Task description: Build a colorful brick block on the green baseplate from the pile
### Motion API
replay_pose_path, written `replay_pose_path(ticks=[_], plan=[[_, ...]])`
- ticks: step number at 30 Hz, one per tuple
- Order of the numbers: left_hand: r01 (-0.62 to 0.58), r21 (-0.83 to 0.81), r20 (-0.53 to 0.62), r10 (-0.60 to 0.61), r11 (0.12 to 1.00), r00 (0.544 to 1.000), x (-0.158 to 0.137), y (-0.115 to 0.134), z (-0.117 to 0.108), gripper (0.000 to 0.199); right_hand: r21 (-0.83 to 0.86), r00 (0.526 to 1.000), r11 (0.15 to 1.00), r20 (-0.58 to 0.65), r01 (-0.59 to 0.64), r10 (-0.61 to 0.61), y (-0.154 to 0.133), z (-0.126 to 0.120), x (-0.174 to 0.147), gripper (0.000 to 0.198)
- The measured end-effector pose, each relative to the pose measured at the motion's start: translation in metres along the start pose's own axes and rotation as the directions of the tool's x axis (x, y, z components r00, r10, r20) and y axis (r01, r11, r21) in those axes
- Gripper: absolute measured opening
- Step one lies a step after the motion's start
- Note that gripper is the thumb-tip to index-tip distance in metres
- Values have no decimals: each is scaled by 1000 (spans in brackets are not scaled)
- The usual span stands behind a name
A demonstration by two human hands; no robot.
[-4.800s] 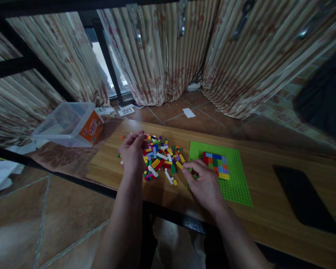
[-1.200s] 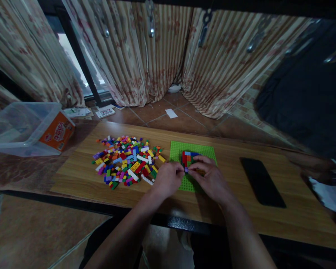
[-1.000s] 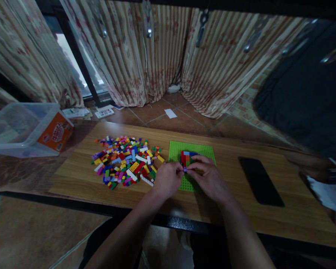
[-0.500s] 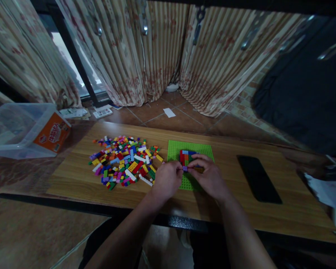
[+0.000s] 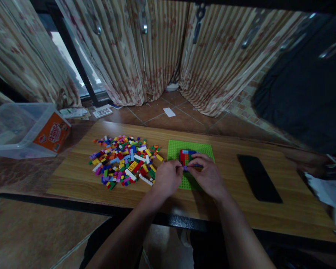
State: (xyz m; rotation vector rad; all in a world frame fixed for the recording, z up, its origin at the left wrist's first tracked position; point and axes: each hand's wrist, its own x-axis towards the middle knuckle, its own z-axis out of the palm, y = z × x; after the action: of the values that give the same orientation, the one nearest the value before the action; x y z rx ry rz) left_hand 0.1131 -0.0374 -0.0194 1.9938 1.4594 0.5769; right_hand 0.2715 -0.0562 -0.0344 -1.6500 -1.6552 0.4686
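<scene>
A green baseplate lies on the wooden table, with a block of red, blue, orange and green toy bricks built on it. At the near left corner of that block is a small purple brick. My left hand pinches it from the left, fingers closed. From the right, my right hand grips the same brick with thumb and finger, its other fingers curled over the built bricks and hiding part of them.
Left of the baseplate spreads a pile of loose coloured bricks. A clear plastic bin with an orange label stands at the far left. To the right lies a black phone-shaped slab. Papers sit at the right edge.
Both hands stay at the purple brick with only slight finger movement; a little less of the brick shows between the fingertips. The other bricks have not moved.
</scene>
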Motion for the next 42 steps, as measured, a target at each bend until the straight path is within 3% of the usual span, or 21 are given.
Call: replay_pose_path(ticks=[20,25,29,33,37,42], plan=[[36,128,-46,-30,991,998,-5,3,10,26,19,1000,1000,-14,-7,7,5,4,2,7],[13,86,-82,-6,996,997,-8,2,11,25,14,1000,1000,3,-16,16,10,4,4,8],[-27,-66,-125,19,997,992,0,-11,-8,21,12,1000,1000,20,-14,14,11,2,6,12],[5,-146,-252,-42,989,967,6,-39,-47,21,16,1000,1000,9,-22,22,9,2,7,16],[53,17,-197,-49,998,979,3,-58,-77,31,7,1000,1000,-13,-15,15,6,3,7,19],[84,192,-82,-69,978,994,-3,-60,-78,44,20,999,1000,-38,-10,11,6,3,8,18]])
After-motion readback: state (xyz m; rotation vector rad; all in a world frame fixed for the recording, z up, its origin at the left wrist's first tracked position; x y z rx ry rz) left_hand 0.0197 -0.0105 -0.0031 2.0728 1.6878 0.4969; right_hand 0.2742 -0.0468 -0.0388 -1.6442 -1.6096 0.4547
